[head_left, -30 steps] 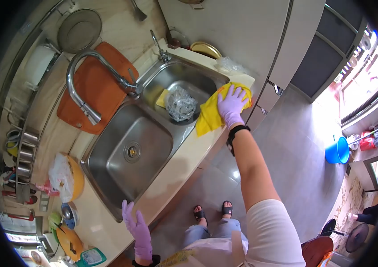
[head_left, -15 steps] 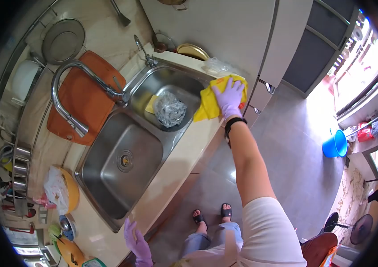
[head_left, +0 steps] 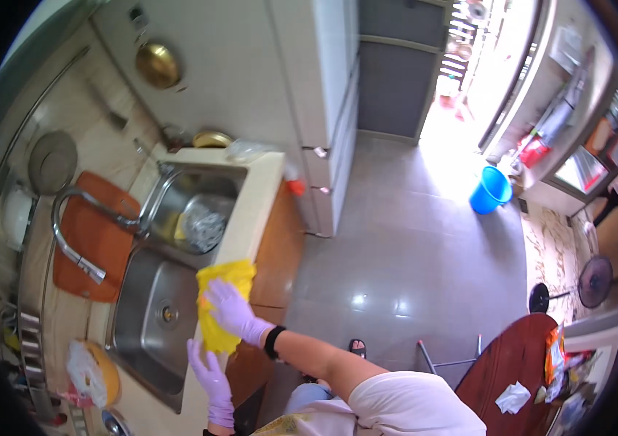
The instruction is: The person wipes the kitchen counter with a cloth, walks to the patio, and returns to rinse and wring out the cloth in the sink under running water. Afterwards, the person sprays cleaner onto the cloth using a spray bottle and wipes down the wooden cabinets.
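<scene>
Left hand (head_left: pixel 211 379): gloved in lilac; fingers held apart, raised by the counter's front edge, just below the cloth.

Right hand (head_left: pixel 233 308): gloved in lilac, banded in black at the wrist; fingers extended and laid flat upon the cloth, not closed round it.

Cloth (head_left: pixel 223 337): yellow, spread beneath the right hand along the front edge of the counter (head_left: pixel 259 203), beside the large basin (head_left: pixel 143 294).

Bowl (head_left: pixel 111 374): yellow-orange, set on the counter beyond the large basin's near end, partly covered by a white bag (head_left: pixel 83 370).

Small basin (head_left: pixel 196 187): steel, adjoining the large one; occupied by crumpled clear plastic (head_left: pixel 204 228) and, touching it, a yellow sponge (head_left: pixel 180 225).

Tap (head_left: pixel 91 271): chromed, its spout arched over an orange board (head_left: pixel 98 236) leaned behind the sink.

Table (head_left: pixel 498 363): red-brown, white paper (head_left: pixel 514 397) laid on top.

Bucket (head_left: pixel 489 192): blue, stood far off on the grey floor (head_left: pixel 396 240).
</scene>
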`<state>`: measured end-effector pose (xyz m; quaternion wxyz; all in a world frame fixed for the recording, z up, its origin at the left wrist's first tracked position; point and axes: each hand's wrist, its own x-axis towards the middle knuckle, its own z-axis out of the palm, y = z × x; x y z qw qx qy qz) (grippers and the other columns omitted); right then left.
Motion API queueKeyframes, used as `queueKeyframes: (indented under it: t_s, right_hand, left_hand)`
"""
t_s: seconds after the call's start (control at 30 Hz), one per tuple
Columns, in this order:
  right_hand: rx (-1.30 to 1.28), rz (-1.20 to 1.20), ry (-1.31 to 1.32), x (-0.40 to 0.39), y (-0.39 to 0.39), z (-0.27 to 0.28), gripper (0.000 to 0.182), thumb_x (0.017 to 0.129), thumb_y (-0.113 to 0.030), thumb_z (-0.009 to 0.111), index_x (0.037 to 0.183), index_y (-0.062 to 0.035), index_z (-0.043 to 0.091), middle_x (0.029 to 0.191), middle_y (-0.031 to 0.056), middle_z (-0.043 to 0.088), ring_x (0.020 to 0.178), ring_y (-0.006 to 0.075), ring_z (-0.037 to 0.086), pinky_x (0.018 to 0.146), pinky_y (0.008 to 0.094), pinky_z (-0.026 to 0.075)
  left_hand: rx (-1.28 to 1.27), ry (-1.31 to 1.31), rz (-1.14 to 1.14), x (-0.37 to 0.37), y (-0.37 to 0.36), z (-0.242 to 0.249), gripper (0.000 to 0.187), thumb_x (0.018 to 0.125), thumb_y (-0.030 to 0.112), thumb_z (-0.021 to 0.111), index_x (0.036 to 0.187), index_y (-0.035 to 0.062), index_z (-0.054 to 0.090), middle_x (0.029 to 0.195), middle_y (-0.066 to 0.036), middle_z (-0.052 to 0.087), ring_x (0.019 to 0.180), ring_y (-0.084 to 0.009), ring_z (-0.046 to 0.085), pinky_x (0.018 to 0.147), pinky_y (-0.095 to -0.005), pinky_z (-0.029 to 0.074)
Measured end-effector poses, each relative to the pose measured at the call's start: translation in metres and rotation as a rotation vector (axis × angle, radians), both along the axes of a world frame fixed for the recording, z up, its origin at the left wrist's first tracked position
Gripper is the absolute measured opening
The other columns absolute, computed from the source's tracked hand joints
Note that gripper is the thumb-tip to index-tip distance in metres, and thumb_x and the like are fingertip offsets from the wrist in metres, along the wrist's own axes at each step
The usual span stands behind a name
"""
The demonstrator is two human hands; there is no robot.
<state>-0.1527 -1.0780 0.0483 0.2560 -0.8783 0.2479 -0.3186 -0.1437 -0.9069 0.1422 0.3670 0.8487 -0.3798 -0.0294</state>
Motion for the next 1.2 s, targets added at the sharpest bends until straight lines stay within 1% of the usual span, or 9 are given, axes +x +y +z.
queueKeyframes:
  t_s: [0.2, 0.33, 0.47, 0.6, 0.7, 0.73, 0.8, 0.93, 1.2]
  right_hand:
    - [0.802, 0.321, -0.231, -0.066, 0.006, 0.014, 0.053, 0.095, -0.041, 0.036, 0.138, -0.0087, 0.033, 0.132, 0.0156, 0.044, 0.123, 0.0289, 0.040, 0.102, 0.0442, 0.032]
    - [1.588, 0.591, -0.419, -0.166, -0.034, 0.075, 0.057, 0.095, -0.046, 0.035, 0.142, -0.0162, 0.025, 0.129, 0.0114, 0.045, 0.111, 0.0245, 0.049, 0.093, 0.0418, 0.040]
    - [0.985, 0.149, -0.648, -0.206, -0.085, 0.053, 0.054, 0.096, -0.043, 0.037, 0.136, -0.0066, 0.032, 0.117, 0.0073, 0.051, 0.100, 0.0180, 0.053, 0.088, 0.0288, 0.044]
    - [0.910, -0.097, -0.664, -0.247, -0.145, 0.026, 0.050, 0.097, -0.038, 0.039, 0.134, -0.0049, 0.034, 0.120, 0.0081, 0.050, 0.106, 0.0166, 0.050, 0.093, 0.0281, 0.041]
    - [1.255, -0.064, -0.895, -0.271, -0.214, -0.019, 0.060, 0.095, -0.042, 0.039, 0.138, -0.0009, 0.029, 0.135, 0.0108, 0.040, 0.122, 0.0209, 0.038, 0.106, 0.0287, 0.025]
    - [1.223, -0.160, -0.940, -0.295, -0.236, -0.005, 0.049, 0.096, -0.039, 0.042, 0.133, -0.0076, 0.039, 0.126, 0.0089, 0.050, 0.107, 0.0182, 0.051, 0.099, 0.0323, 0.036]
    - [1.956, 0.055, -1.116, -0.357, -0.287, 0.034, 0.057, 0.094, -0.049, 0.039, 0.134, -0.0088, 0.037, 0.132, 0.0091, 0.047, 0.113, 0.0228, 0.048, 0.100, 0.0336, 0.034]
    - [2.107, 0.169, -1.267, -0.411, -0.396, -0.058, 0.063, 0.091, -0.056, 0.037, 0.134, -0.0096, 0.037, 0.133, 0.0095, 0.046, 0.116, 0.0245, 0.047, 0.100, 0.0359, 0.034]
    - [1.332, -0.149, -1.213, -0.660, -0.540, -0.018, 0.056, 0.083, -0.048, 0.053, 0.127, -0.0135, 0.046, 0.125, 0.0059, 0.051, 0.114, 0.0237, 0.047, 0.097, 0.0389, 0.038]
  left_hand:
    - [-0.286, 0.696, 0.157, 0.013, -0.038, -0.056, 0.064, 0.094, 0.044, 0.039, 0.140, 0.0020, 0.023, 0.146, -0.015, 0.022, 0.133, -0.0256, 0.025, 0.108, -0.0360, 0.024]
    - [-0.353, 1.064, 0.056, -0.077, -0.109, -0.006, 0.053, 0.093, 0.045, 0.042, 0.131, 0.0089, 0.041, 0.130, -0.009, 0.044, 0.121, -0.0182, 0.041, 0.100, -0.0349, 0.032]
    - [-0.421, 1.073, -0.158, -0.128, -0.187, -0.021, 0.034, 0.094, 0.035, 0.048, 0.115, 0.0082, 0.052, 0.107, -0.003, 0.056, 0.099, -0.0143, 0.053, 0.086, -0.0309, 0.041]
    - [-0.393, 0.799, -0.252, -0.171, -0.269, -0.018, 0.023, 0.093, 0.025, 0.048, 0.105, 0.0047, 0.051, 0.101, -0.006, 0.056, 0.092, -0.0133, 0.053, 0.079, -0.0308, 0.043]
    - [-0.318, 0.539, -0.310, -0.213, -0.344, -0.006, 0.015, 0.092, 0.018, 0.049, 0.097, 0.0041, 0.050, 0.091, -0.007, 0.055, 0.082, -0.0135, 0.053, 0.071, -0.0284, 0.045]
    - [-0.297, 0.507, -0.338, -0.228, -0.373, -0.002, 0.013, 0.092, 0.016, 0.050, 0.095, 0.0038, 0.049, 0.087, -0.007, 0.055, 0.078, -0.0138, 0.053, 0.068, -0.0272, 0.045]
    - [-0.244, 0.338, -0.391, -0.257, -0.435, 0.000, 0.016, 0.090, 0.016, 0.053, 0.094, 0.0010, 0.049, 0.081, -0.007, 0.055, 0.073, -0.0158, 0.055, 0.064, -0.0306, 0.047]
    - [-0.108, 0.182, -0.585, -0.348, -0.555, 0.018, 0.019, 0.086, 0.017, 0.058, 0.093, 0.0001, 0.053, 0.081, -0.013, 0.059, 0.072, -0.0224, 0.059, 0.065, -0.0348, 0.047]
    - [0.003, 0.072, -1.595, -0.591, -0.708, 0.065, 0.029, 0.081, 0.026, 0.064, 0.103, 0.0079, 0.060, 0.103, -0.014, 0.064, 0.089, -0.0277, 0.064, 0.076, -0.0345, 0.052]
